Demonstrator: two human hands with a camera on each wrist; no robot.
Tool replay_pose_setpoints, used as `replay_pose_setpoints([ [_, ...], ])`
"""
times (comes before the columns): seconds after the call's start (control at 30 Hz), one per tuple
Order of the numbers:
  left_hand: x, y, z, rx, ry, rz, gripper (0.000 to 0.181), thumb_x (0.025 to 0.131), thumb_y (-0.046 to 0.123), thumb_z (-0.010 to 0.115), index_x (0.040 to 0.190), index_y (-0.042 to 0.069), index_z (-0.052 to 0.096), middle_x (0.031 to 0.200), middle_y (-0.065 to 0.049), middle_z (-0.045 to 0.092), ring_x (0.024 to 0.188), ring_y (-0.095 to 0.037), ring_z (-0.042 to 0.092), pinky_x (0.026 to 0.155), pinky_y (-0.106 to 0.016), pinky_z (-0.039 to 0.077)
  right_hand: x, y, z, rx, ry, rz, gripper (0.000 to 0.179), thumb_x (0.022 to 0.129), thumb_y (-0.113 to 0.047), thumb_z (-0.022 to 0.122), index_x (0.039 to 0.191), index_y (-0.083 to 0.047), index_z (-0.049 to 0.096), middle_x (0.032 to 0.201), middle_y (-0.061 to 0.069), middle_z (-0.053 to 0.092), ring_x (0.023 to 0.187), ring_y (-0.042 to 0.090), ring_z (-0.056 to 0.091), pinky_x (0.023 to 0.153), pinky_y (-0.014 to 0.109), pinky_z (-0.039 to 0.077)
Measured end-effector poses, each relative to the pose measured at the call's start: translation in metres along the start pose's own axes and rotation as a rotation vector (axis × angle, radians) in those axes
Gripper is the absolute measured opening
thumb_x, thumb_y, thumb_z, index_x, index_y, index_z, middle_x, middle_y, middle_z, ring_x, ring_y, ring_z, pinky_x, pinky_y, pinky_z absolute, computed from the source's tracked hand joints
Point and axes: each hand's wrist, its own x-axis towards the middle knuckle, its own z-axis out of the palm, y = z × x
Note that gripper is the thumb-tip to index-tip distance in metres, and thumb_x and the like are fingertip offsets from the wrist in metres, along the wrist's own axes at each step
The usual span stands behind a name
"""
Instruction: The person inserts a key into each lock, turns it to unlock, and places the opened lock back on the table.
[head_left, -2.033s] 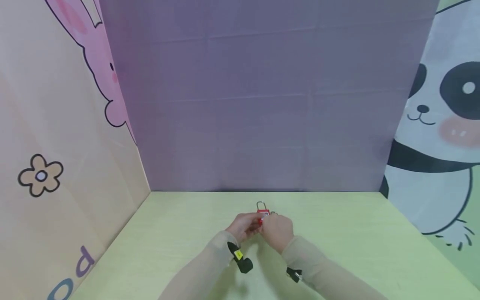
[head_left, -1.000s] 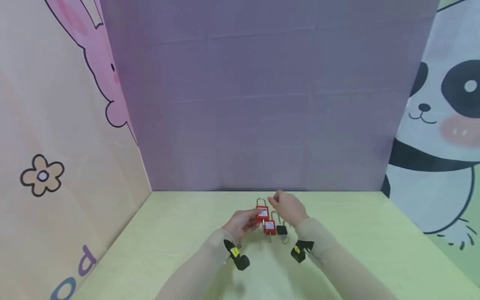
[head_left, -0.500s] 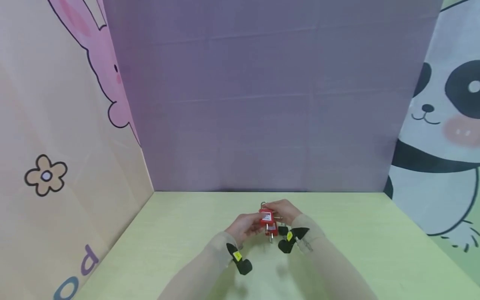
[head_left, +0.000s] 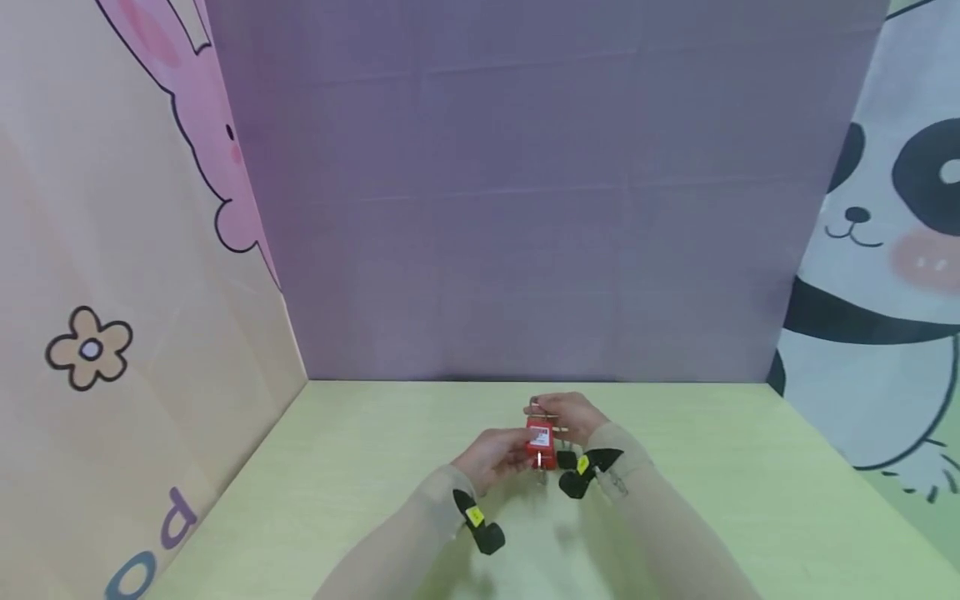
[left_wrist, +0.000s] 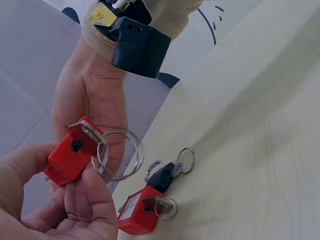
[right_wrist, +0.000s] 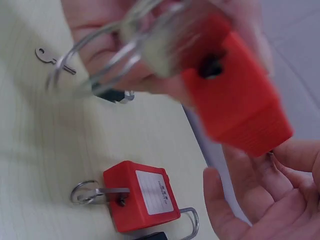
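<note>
- At the left, the tabletop (head_left: 337, 467) reaches to the side wall (head_left: 150, 267); between this wall and the left arm the room is wide.
- The left hand (head_left: 487, 457) has its grip clamped on the sides of the held red padlock (left_wrist: 62, 162), raised above the tabletop; probably so the keyhole face looks toward the person.
- A key (left_wrist: 82, 137) sits in it, with rings on the person's side.
- Lower, a resting red padlock (left_wrist: 140, 215) lies, its key also toward the person, perhaps for easy reach.
- Just beside it lies a black padlock (left_wrist: 161, 179), so the room under the hands seems narrow.
- The right hand (head_left: 572, 414) is at the held padlock's shackle end; whether its grip pinches the metal, I cannot tell.
- Rightward, the tabletop runs wide to the panda wall (head_left: 862, 275).
</note>
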Motion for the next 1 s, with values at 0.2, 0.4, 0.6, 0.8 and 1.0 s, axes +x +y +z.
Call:
replay_pose_setpoints([
  [0.2, 0.002, -0.004, 0.001, -0.024, -0.013, 0.014, 0.032, 0.089, 0.015, 0.069, 0.113, -0.005, 0.064, 0.086, -0.006, 0.066, 0.073, -0.013, 0.059, 0.067, -0.02, 0.052, 0.002, -0.003, -0.002, 0.086, -0.074, -0.014, 0.042, 0.105, -0.018, 0.038, 0.143, 0.0, 0.042, 0.135, 0.016, 0.057, 0.124, 0.029, 0.056, 0.106, 0.048, 0.041],
  [0.4, 0.002, -0.002, -0.002, -0.03, -0.009, 0.012, 0.033, 0.088, 0.018, 0.07, 0.113, -0.003, 0.065, 0.089, -0.006, 0.068, 0.075, -0.013, 0.06, 0.071, -0.022, 0.053, -0.009, -0.011, -0.003, 0.2, -0.221, -0.061, 0.047, 0.105, -0.011, 0.028, 0.15, 0.003, 0.024, 0.15, 0.023, 0.036, 0.141, 0.035, 0.034, 0.115, 0.049, 0.025],
  [0.6, 0.001, 0.0, -0.004, 0.01, 0.005, -0.003, 0.034, 0.085, 0.027, 0.074, 0.11, 0.004, 0.069, 0.094, -0.007, 0.07, 0.076, -0.014, 0.06, 0.072, -0.022, 0.054, -0.003, -0.006, -0.004, 0.241, -0.259, -0.075, 0.049, 0.103, -0.001, 0.027, 0.151, 0.003, 0.02, 0.154, 0.024, 0.027, 0.143, 0.037, 0.027, 0.115, 0.05, 0.026],
  [0.8, 0.002, 0.0, -0.001, -0.006, -0.025, 0.009, 0.033, 0.088, 0.021, 0.071, 0.113, -0.001, 0.067, 0.09, -0.006, 0.07, 0.075, -0.013, 0.061, 0.071, -0.021, 0.053, 0.0, -0.001, -0.002, 0.227, -0.221, -0.069, 0.048, 0.103, -0.006, 0.036, 0.15, 0.0, 0.027, 0.152, 0.022, 0.033, 0.138, 0.036, 0.039, 0.11, 0.047, 0.036],
  [1.0, 0.003, -0.001, 0.0, -0.001, -0.022, 0.003, 0.034, 0.087, 0.02, 0.071, 0.113, -0.002, 0.067, 0.091, -0.007, 0.07, 0.076, -0.014, 0.062, 0.073, -0.022, 0.054, -0.001, -0.002, 0.001, 0.2, -0.192, -0.079, 0.048, 0.103, -0.009, 0.042, 0.148, 0.001, 0.03, 0.149, 0.025, 0.038, 0.132, 0.035, 0.047, 0.107, 0.046, 0.04],
])
